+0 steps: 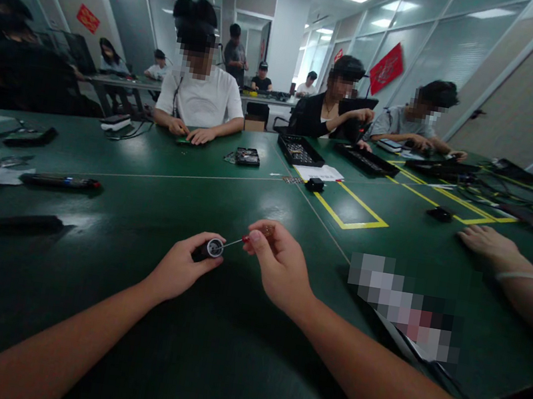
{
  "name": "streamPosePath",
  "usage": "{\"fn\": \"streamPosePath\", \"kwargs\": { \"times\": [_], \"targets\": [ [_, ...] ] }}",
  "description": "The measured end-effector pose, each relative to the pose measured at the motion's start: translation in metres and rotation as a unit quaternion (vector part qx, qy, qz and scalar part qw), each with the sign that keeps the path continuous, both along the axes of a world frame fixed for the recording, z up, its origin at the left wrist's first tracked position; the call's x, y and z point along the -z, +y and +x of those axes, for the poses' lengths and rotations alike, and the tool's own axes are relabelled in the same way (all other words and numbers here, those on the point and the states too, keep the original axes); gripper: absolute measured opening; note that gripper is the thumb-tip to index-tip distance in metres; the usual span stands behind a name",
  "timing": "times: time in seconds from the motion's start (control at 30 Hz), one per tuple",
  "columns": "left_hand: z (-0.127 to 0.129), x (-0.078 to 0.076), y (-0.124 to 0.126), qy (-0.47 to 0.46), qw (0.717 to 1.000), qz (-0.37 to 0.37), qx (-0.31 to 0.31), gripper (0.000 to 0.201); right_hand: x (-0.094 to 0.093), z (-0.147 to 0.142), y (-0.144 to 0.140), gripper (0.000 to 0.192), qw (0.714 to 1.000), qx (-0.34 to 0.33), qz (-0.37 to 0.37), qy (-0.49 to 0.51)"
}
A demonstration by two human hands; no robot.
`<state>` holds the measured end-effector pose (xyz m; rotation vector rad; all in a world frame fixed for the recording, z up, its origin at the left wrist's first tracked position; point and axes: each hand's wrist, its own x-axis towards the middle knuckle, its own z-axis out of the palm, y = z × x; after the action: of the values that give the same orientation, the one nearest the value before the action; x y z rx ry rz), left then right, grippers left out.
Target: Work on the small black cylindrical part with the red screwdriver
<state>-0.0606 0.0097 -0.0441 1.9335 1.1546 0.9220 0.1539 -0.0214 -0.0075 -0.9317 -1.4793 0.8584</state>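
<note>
My left hand [179, 267] grips a short black cylinder with a silver end, a screwdriver handle [211, 249], just above the green table [144, 207]. My right hand [277, 258] pinches a thin metal bit with a red collar [235, 242], whose tip sits at the silver end of the handle. Both hands are close together near the table's middle front.
A black screwdriver [61, 180] and a flat black bar [24, 223] lie to the left. Black parts trays [299, 151] and a small black block [315, 184] sit further back by yellow tape lines [348, 224]. A co-worker's hand [487, 242] rests on the right. Several people sit across.
</note>
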Motion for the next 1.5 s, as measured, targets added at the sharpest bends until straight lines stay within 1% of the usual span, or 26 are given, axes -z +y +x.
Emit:
{"fn": "streamPosePath", "kwargs": {
  "times": [0.2, 0.43, 0.53, 0.63, 0.9, 1.0, 1.2, 1.27, 1.4, 1.5],
  "targets": [
    [0.0015, -0.0038, -0.0012, -0.008, 1.000, -0.007, -0.004, 0.035, -0.0010, 0.0000, 0.0016, 0.014, 0.999, 0.035, -0.002, 0.003],
    [-0.0008, 0.0002, 0.0000, -0.013, 1.000, -0.017, -0.008, 0.037, -0.0010, 0.0017, 0.0006, 0.015, 1.000, 0.025, -0.001, -0.012],
    [-0.0007, -0.0009, -0.0007, -0.016, 1.000, -0.019, -0.011, 0.037, -0.0001, 0.0018, 0.0015, 0.016, 0.999, 0.033, -0.001, -0.013],
    [-0.0002, -0.0027, -0.0010, -0.016, 1.000, -0.021, -0.007, 0.036, 0.0001, 0.0012, 0.0014, 0.016, 1.000, 0.027, 0.000, -0.016],
    [-0.0010, 0.0002, 0.0010, -0.002, 1.000, -0.002, -0.005, 0.035, 0.0013, 0.0005, -0.0004, 0.016, 1.000, 0.011, 0.004, -0.012],
    [0.0002, 0.0002, 0.0007, -0.010, 1.000, -0.002, -0.009, 0.036, 0.0016, 0.0001, 0.0001, 0.016, 1.000, 0.003, 0.003, -0.012],
    [0.0015, -0.0006, 0.0004, -0.012, 1.000, -0.004, -0.006, 0.036, 0.0019, -0.0005, 0.0004, 0.016, 1.000, 0.027, -0.001, -0.003],
    [0.0013, -0.0009, 0.0004, -0.011, 1.000, -0.004, -0.009, 0.036, 0.0016, -0.0002, -0.0004, 0.016, 1.000, 0.017, -0.004, -0.008],
    [0.0004, -0.0003, 0.0006, -0.014, 1.000, -0.002, -0.015, 0.036, 0.0007, 0.0000, -0.0031, 0.017, 0.999, -0.035, -0.003, -0.010],
    [-0.0002, 0.0018, 0.0015, -0.015, 1.000, 0.004, -0.014, 0.035, 0.0013, 0.0002, -0.0039, 0.016, 0.998, -0.055, 0.001, -0.005]
  ]
}}
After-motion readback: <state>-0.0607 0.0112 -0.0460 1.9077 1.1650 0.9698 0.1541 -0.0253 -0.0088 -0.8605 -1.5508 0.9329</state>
